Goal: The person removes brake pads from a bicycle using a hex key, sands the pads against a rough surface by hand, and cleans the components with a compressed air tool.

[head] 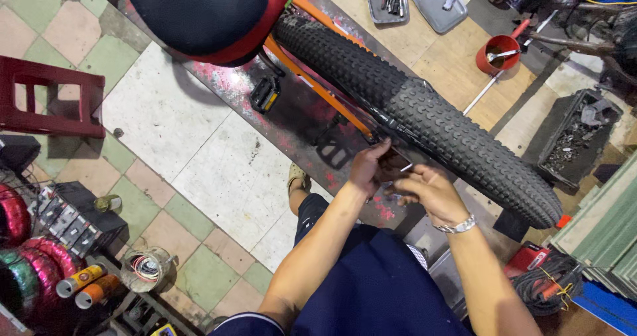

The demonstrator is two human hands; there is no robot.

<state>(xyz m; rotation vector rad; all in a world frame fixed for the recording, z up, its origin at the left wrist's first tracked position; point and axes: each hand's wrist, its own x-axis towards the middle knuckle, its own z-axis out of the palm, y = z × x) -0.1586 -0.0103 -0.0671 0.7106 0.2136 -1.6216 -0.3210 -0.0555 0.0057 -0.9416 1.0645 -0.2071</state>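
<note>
While both hands work at the lower side of the wheel, the risks sit close around the grip. Farthest left of it, the dark red plastic stool [50, 97] stands well clear and poses no trouble. Nearer, up and left of the fingers, the black bicycle pedal with a yellow reflector [265, 95] hangs on its crank — if the wheel or frame shifts, it could swing toward the forearms. The left hand [369, 169] is curled, thumb and fingers pinched on a small flat dark piece with a pale edge [397, 161] held against the orange bicycle frame tube [318, 87]. The right hand [428, 189], just beside it and touching, has its fingers bent in toward the same spot; I cannot tell whether it grips anything. I judge the small piece could slip, since it is held only at the fingertips. Directly above the grip runs the wide black knobby rubber tyre [424, 120] — should it turn, fingers could be caught against the frame. Far up and right, the red cup [497, 53] sits out of reach.
</note>
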